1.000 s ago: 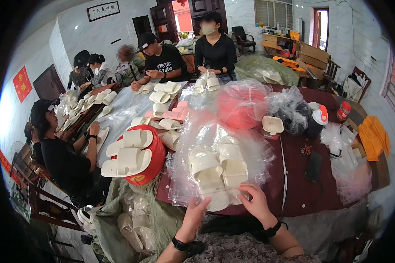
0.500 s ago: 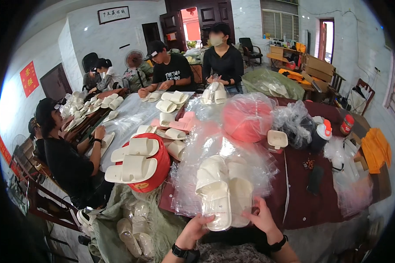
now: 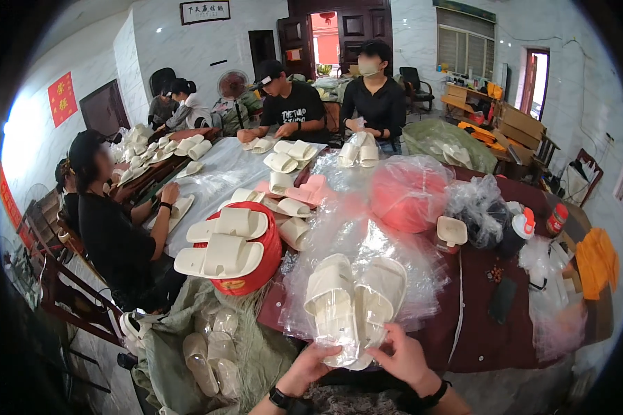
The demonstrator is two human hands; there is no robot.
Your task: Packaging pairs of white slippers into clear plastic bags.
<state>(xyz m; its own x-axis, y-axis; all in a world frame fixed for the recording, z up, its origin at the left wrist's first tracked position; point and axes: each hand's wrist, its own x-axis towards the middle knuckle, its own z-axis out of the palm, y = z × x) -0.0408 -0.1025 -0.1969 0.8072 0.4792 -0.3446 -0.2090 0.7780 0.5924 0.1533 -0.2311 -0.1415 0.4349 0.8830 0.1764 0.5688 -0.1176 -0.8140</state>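
Note:
A pair of cream slippers (image 3: 333,311) lies side by side in a clear plastic bag, toes pointing away from me, tops spread slightly apart. My left hand (image 3: 311,366) grips the heel end of the left slipper through the film. Around the heel end of the right one, the thumb and fingers of my right hand (image 3: 403,355) are closed. Under and beyond the pair spreads a pile of clear plastic bags (image 3: 401,252). Left of it, two loose cream slippers (image 3: 232,254) rest on a red round bundle (image 3: 270,252).
More cream slippers (image 3: 299,207) and pink ones (image 3: 310,188) lie farther up the table. A green sack (image 3: 169,346) of bagged slippers stands at my lower left. Right are a red bundle (image 3: 410,197), a dark bottle (image 3: 516,225) and a phone (image 3: 502,300). Several co-workers sit or stand around.
The right slipper has turned and tilted outward, so its strap shows more plainly. My right hand has moved in closer to the left hand. The whole view has swung slightly left.

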